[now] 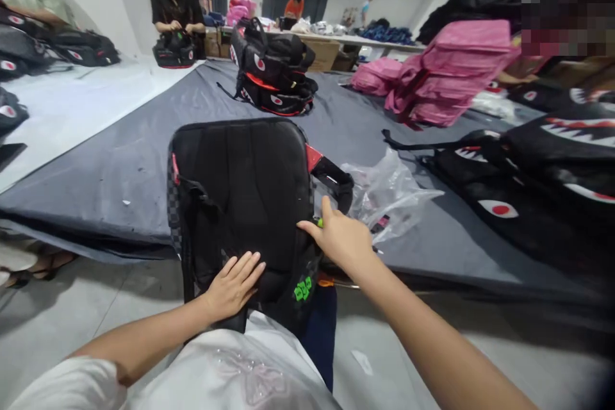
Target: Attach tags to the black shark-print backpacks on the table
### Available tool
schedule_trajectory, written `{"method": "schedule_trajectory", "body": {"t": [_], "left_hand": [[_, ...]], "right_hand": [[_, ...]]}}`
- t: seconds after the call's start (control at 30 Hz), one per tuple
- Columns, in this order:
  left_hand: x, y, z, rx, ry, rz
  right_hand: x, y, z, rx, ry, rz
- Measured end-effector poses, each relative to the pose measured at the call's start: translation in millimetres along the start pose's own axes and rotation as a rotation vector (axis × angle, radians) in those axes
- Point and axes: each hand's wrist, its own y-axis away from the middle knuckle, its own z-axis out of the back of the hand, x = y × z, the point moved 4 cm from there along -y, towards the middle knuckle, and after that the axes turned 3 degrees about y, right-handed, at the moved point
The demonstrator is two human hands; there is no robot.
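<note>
A black backpack (243, 160) leans against the table edge in front of me, its padded back panel facing up. Green tags (302, 289) show at its lower right. My left hand (234, 286) lies flat on the lower part of the panel, fingers stretched out and holding nothing. At the bag's right edge is my right hand (343, 234), thumb against the side and index finger pointing away. A small bright green piece (320, 222) shows between thumb and index finger; the other fingers are curled out of sight. Just beyond this hand a black strap loop (336, 180) sticks out.
Clear plastic bags (391, 195) lie right of the backpack on the grey-covered table (120, 160). Stacked black backpacks (273, 67) stand behind, pink backpacks (454, 73) at the back right, shark-face backpacks (538, 173) at right. A person in black (177, 9) handles a bag across the table.
</note>
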Motion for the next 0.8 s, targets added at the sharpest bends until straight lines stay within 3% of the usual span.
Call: {"method": "schedule_trajectory", "body": {"t": [0.13, 0.27, 0.33, 0.4, 0.47, 0.53, 0.63, 0.73, 0.8], "left_hand": [[11, 3, -18.7, -0.04, -0.005, -0.098], [-2, -13, -17.8, -0.023, -0.007, -0.182], [-15, -37, 6.9, -0.019, 0.04, -0.206], [-26, -75, 50.0, -0.122, 0.1, -0.336], [-20, -123, 94.2, -0.255, 0.029, -0.323], [-12, -169, 119.9, -0.21, -0.065, -0.365], [-1, -214, 128.3, -0.053, -0.178, -0.397], [12, -236, 126.9, 0.122, -0.209, -0.424], [34, -248, 135.3, 0.176, -0.197, -0.423]], "right_hand": [[-7, 5, -30, 0.06, -0.378, 0.104], [-5, 28, -53, -0.063, -0.411, 0.042], [-8, 44, -54, -0.115, -0.414, 0.067], [-12, 55, -52, -0.133, -0.42, 0.114], [-15, 58, -48, -0.13, -0.415, 0.13], [-17, 54, -46, -0.12, -0.39, 0.107], [-16, 43, -47, -0.087, -0.354, 0.067], [-14, 35, -50, -0.032, -0.345, 0.052], [-15, 30, -52, -0.003, -0.359, 0.026]]}}
